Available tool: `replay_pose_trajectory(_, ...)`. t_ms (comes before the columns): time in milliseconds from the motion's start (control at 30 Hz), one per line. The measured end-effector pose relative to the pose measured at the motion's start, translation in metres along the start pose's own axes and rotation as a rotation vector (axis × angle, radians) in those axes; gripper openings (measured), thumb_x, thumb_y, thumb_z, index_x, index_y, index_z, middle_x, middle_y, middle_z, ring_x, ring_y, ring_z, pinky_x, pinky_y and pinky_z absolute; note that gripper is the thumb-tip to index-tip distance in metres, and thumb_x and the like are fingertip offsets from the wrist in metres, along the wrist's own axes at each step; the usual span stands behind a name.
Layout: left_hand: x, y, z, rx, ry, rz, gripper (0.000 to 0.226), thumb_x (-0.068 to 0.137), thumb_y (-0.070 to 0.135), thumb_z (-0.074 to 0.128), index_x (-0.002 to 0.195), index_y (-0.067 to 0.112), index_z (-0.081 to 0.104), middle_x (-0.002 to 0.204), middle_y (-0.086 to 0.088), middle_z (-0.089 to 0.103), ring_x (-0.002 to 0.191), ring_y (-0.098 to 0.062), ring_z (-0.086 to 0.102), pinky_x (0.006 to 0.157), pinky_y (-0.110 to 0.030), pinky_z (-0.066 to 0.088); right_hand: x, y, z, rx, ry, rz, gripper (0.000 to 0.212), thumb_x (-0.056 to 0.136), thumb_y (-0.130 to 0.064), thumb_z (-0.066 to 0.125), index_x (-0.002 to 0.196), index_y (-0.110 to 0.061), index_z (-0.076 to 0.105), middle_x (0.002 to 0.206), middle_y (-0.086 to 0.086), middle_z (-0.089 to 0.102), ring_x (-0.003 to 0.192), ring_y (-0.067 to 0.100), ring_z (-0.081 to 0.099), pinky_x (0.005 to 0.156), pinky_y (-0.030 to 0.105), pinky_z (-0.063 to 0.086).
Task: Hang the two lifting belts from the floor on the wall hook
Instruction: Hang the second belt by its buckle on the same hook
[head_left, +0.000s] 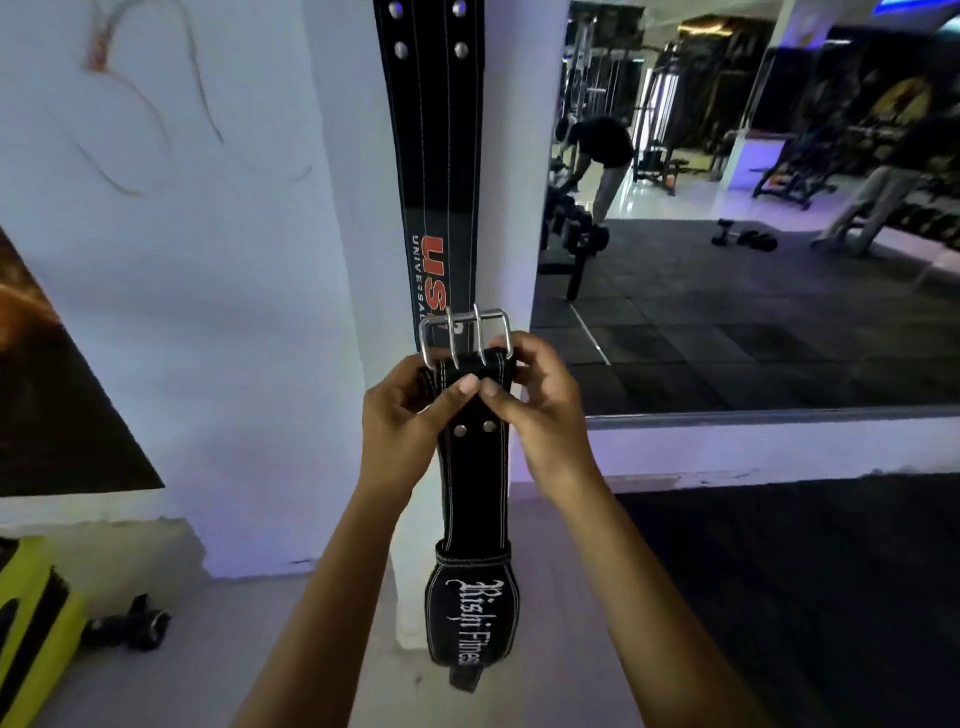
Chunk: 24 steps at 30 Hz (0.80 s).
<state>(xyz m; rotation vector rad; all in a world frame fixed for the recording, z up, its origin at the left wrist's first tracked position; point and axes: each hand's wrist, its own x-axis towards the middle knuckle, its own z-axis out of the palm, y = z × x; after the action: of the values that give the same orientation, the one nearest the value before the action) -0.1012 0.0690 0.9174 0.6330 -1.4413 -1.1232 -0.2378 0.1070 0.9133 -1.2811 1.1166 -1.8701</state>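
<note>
A black lifting belt with red "USA" lettering (436, 156) hangs flat against the white pillar, its top running out of frame; the hook is not visible. In front of it I hold a second black belt (475, 499) with white script lettering, upright. Its steel double-prong buckle (465, 332) is at the top and the wide end dangles near the floor. My left hand (402, 415) and my right hand (535, 405) both pinch the strap just below the buckle, thumbs touching at the middle.
The white pillar (358, 260) stands straight ahead. A large wall mirror (753, 260) on the right reflects gym machines, dumbbells and people. A yellow-black object (31, 623) and a small dark dumbbell (130, 623) lie on the floor at lower left.
</note>
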Motion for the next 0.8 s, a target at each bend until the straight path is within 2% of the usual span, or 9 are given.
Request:
replay_pose_trajectory(67,0.008,0.004,-0.004,0.045,0.013,0.058,0.026,0.087,0.020,0.070,0.111,0.010,0.071,0.106,-0.009,0.075,0.104,-0.024,0.070,0.089,-0.041,0.055,0.004,-0.002,0.005,-0.001,0.011,-0.037,0.040,0.079,-0.009,0.072,0.117,-0.014,0.061,0.113,0.012,0.067,0.099,0.016,0.065,0.068,0.021,0.055)
replay_pose_trajectory(133,0.016,0.008,-0.010,0.047,0.003,0.046,0.026,0.089,0.028,0.067,0.107,0.012,0.074,0.102,-0.010,0.076,0.102,-0.024,0.070,0.088,-0.047,0.055,0.008,0.001,0.009,-0.017,0.037,-0.038,0.040,0.080,-0.009,0.072,0.118,-0.016,0.061,0.114,0.015,0.069,0.097,0.018,0.068,0.065,0.022,0.055)
replay_pose_trajectory(267,0.023,0.011,-0.020,0.188,-0.123,0.062,0.044,0.084,0.013,0.072,0.127,0.010,0.061,0.115,-0.009,0.071,0.110,-0.022,0.066,0.084,-0.022,0.053,0.018,0.003,0.017,0.061,0.076,-0.005,0.047,0.075,-0.019,0.077,0.118,-0.031,0.061,0.116,0.011,0.069,0.101,0.021,0.069,0.061,0.036,0.057)
replay_pose_trajectory(333,0.021,0.008,-0.020,0.107,-0.068,-0.020,0.057,0.085,0.012,0.072,0.138,0.014,0.050,0.117,-0.009,0.070,0.104,-0.022,0.069,0.085,-0.032,0.058,0.026,0.002,0.020,0.118,0.086,0.015,0.053,0.075,-0.014,0.079,0.123,-0.026,0.059,0.113,0.006,0.071,0.099,0.019,0.070,0.065,0.036,0.057)
replay_pose_trajectory(400,0.016,0.006,-0.016,-0.022,-0.016,-0.147,0.044,0.090,0.016,0.067,0.132,0.012,0.053,0.105,-0.014,0.072,0.093,-0.027,0.071,0.081,-0.047,0.060,0.031,-0.002,0.024,0.137,0.089,0.013,0.049,0.075,-0.008,0.079,0.121,-0.014,0.063,0.107,0.008,0.073,0.097,0.020,0.071,0.073,0.034,0.057)
replay_pose_trajectory(500,0.012,0.002,-0.011,0.001,0.092,-0.138,0.027,0.092,0.019,0.064,0.116,0.007,0.063,0.078,-0.010,0.073,0.073,-0.019,0.069,0.069,-0.048,0.059,0.034,-0.002,0.028,0.128,0.056,0.003,0.037,0.076,-0.010,0.078,0.111,-0.006,0.067,0.107,0.018,0.073,0.101,0.031,0.070,0.086,0.039,0.056)
replay_pose_trajectory(633,0.018,-0.001,-0.010,-0.024,0.271,-0.118,0.027,0.088,0.024,0.070,0.104,0.002,0.067,0.066,-0.005,0.072,0.058,-0.011,0.064,0.059,-0.028,0.053,0.023,0.009,0.028,0.004,-0.026,0.048,0.019,0.081,-0.017,0.077,0.100,-0.013,0.073,0.098,0.013,0.077,0.091,0.026,0.073,0.081,0.037,0.059)
replay_pose_trajectory(733,0.023,-0.003,-0.013,-0.025,0.336,-0.117,0.031,0.085,0.029,0.073,0.101,0.003,0.067,0.068,-0.008,0.073,0.061,-0.015,0.065,0.068,-0.036,0.055,-0.005,0.039,0.021,-0.121,-0.065,0.143,0.010,0.076,-0.022,0.081,0.079,-0.014,0.074,0.076,0.004,0.074,0.073,0.020,0.070,0.071,0.035,0.056)
replay_pose_trajectory(800,0.025,-0.003,-0.016,-0.023,0.359,-0.120,0.032,0.084,0.029,0.074,0.103,0.004,0.068,0.070,-0.013,0.073,0.063,-0.016,0.065,0.069,-0.040,0.056,-0.035,0.062,0.021,-0.192,-0.085,0.249,0.028,0.069,-0.031,0.084,0.081,-0.009,0.073,0.080,0.008,0.077,0.075,0.026,0.073,0.072,0.044,0.061)
